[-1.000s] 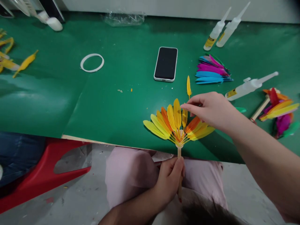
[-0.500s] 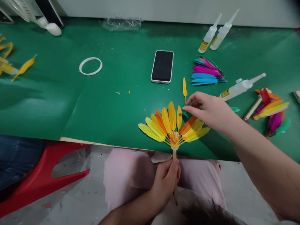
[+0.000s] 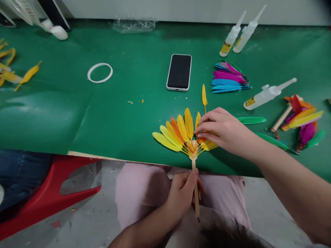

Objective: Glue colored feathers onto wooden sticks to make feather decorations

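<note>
My left hand (image 3: 182,193) is closed around the wooden handle of a feather fan (image 3: 188,124), below the table edge. Yellow and orange feathers spread from the round top of the handle, over the green table. My right hand (image 3: 219,129) reaches in from the right and covers part of the fan's right side. Its thumb and fingers pinch a narrow yellow feather (image 3: 198,119) low down, near the fan's centre. Just above that hand lies a loose yellow feather (image 3: 204,94), its stem end close to the knuckles.
A phone (image 3: 179,72) and a white ring (image 3: 100,73) lie on the green table (image 3: 129,124). To the right are blue and magenta feathers (image 3: 230,77), a glue bottle (image 3: 266,96), green feathers (image 3: 252,120) and another feathered piece (image 3: 301,117). A red stool (image 3: 51,193) stands at left.
My right hand has moved left and down from beside the loose feather onto the fan's feathers. The fan has shifted up slightly, and green feathers by my right forearm show more.
</note>
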A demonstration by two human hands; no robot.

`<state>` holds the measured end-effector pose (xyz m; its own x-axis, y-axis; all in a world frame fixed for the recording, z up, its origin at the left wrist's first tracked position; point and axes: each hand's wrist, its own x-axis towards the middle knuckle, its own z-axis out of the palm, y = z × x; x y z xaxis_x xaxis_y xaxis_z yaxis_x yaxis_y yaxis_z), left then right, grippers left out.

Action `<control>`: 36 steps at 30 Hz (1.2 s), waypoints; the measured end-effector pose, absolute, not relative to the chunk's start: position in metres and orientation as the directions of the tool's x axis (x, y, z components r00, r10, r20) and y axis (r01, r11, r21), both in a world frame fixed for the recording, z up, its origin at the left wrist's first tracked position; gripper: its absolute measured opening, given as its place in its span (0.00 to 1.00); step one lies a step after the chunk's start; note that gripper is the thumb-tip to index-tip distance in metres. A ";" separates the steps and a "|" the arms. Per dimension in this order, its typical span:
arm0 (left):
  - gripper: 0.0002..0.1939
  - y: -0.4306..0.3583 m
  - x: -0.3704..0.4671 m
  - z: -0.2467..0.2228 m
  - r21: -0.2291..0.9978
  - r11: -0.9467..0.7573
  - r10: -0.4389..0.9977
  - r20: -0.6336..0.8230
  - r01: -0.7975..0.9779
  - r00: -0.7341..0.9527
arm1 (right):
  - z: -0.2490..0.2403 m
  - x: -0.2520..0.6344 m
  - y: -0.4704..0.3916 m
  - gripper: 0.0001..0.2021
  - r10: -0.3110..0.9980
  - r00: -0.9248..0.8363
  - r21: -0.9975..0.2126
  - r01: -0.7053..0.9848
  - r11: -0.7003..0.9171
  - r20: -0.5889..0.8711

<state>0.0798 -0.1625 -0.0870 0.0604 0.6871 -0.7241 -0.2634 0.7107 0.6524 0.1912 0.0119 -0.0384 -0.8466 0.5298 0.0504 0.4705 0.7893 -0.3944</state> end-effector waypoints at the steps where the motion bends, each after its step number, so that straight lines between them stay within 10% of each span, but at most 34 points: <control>1: 0.34 -0.162 0.080 -0.087 0.654 0.710 0.688 -0.723 -0.263 0.060 | -0.039 0.192 0.012 0.10 0.510 -0.858 -0.386 0.452 0.804 0.059; 16: 0.33 -0.162 0.082 -0.091 0.663 0.706 0.694 -0.718 -0.248 0.057 | -0.037 0.184 0.025 0.09 0.277 -0.961 -0.156 0.274 0.949 -0.003; 36: 0.31 -0.164 0.081 -0.093 0.665 0.702 0.700 -0.711 -0.252 0.072 | -0.026 0.181 0.030 0.11 0.212 -0.967 -0.212 0.238 0.948 -0.140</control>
<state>0.0809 -0.1644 -0.0926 0.0723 0.6995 -0.7110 -0.2524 0.7025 0.6655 0.1808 0.0301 -0.0264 -0.9672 0.2120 -0.1401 0.2385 0.9477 -0.2122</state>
